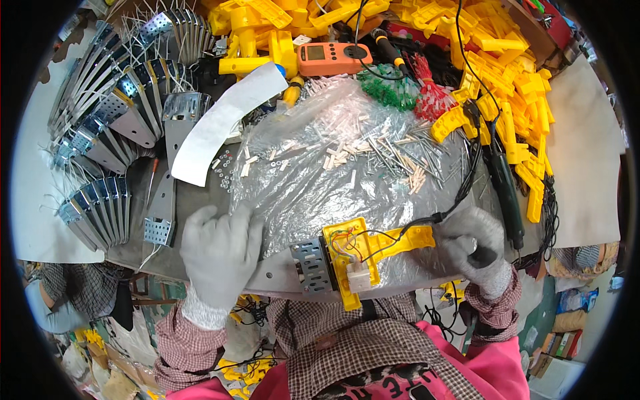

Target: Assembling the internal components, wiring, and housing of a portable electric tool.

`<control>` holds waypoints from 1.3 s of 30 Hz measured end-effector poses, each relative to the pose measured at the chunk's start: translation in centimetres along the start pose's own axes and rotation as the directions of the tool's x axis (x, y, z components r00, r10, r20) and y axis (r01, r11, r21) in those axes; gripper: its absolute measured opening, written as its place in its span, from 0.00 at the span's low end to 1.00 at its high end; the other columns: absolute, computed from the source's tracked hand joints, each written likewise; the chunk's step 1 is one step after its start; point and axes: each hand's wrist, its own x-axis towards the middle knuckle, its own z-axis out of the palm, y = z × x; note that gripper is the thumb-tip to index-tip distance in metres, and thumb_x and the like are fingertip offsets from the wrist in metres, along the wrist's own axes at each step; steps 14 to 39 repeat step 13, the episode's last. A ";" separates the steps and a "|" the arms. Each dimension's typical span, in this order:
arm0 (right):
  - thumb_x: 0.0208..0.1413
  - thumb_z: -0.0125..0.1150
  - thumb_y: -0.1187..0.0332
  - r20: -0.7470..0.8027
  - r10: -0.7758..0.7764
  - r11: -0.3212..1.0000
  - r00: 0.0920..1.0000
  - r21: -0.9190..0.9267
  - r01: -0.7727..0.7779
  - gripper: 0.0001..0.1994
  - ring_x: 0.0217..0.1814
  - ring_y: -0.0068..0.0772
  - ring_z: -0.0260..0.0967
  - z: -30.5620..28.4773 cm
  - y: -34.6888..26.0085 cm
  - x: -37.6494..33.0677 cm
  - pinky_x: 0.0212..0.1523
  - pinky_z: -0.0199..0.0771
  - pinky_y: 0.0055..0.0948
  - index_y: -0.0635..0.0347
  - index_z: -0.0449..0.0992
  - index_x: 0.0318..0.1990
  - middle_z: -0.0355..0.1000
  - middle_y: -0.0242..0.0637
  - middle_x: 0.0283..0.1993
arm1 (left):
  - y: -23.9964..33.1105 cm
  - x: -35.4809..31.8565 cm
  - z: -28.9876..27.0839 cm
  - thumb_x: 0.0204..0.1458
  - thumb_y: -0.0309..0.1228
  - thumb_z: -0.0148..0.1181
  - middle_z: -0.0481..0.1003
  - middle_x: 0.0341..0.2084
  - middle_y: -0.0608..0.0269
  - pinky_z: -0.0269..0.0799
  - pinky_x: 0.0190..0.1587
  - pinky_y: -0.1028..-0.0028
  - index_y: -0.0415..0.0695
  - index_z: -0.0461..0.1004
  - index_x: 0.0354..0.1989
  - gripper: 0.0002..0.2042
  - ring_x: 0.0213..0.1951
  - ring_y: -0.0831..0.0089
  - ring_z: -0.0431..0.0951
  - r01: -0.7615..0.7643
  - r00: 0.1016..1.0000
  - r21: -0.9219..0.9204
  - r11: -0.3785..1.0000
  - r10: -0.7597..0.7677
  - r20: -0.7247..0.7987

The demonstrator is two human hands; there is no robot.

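An open yellow plastic housing (343, 293) lies at the table's front edge, with thin coloured wires and a small white block (359, 276) in it. Its handle half points right, and a black cable (420, 221) leads out of it. On its left side sits a perforated metal bracket (311, 266) with a flat grey metal plate (275, 273). My left hand (223, 250), in a grey glove, is open beside that plate, fingers pointing away from me. My gloved right hand (472, 245) is curled right of the handle, below the cable; what its fingers hold, if anything, is hidden.
Clear plastic film (287, 193) covers the middle, with screws (407, 157) and small pale pieces on it. Stacked metal plates (100, 210) stand left, near a curved white strip (223, 127). An orange meter (333, 59), yellow housings (513, 113) and a dark powered screwdriver (503, 197) lie beyond.
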 end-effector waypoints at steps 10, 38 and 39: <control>0.54 0.58 0.65 0.407 -0.125 0.981 0.905 -0.088 0.175 0.20 0.55 0.46 0.69 5.6 1.4 1.7 0.53 0.72 0.41 0.57 0.69 0.55 0.68 0.43 0.53 | 7.8 -2.0 2.3 0.35 0.29 0.73 0.70 0.39 0.62 0.62 0.61 0.52 0.46 0.72 0.48 0.27 0.49 0.61 0.71 -0.308 0.949 -0.358 0.882 0.259 -0.178; 0.56 0.55 0.65 0.457 -0.204 0.950 0.866 -0.123 0.288 0.20 0.54 0.47 0.71 5.6 1.2 1.4 0.52 0.74 0.42 0.55 0.69 0.56 0.67 0.44 0.55 | 8.4 -2.1 2.2 0.37 0.31 0.73 0.68 0.45 0.60 0.56 0.62 0.45 0.48 0.67 0.54 0.32 0.52 0.59 0.70 -0.214 0.975 -0.419 0.882 0.219 -0.038; 0.56 0.55 0.65 0.457 -0.204 0.950 0.866 -0.123 0.288 0.20 0.54 0.47 0.71 5.6 1.2 1.4 0.52 0.74 0.42 0.55 0.69 0.56 0.67 0.44 0.55 | 8.4 -2.1 2.2 0.37 0.31 0.73 0.68 0.45 0.60 0.56 0.62 0.45 0.48 0.67 0.54 0.32 0.52 0.59 0.70 -0.214 0.975 -0.419 0.882 0.219 -0.038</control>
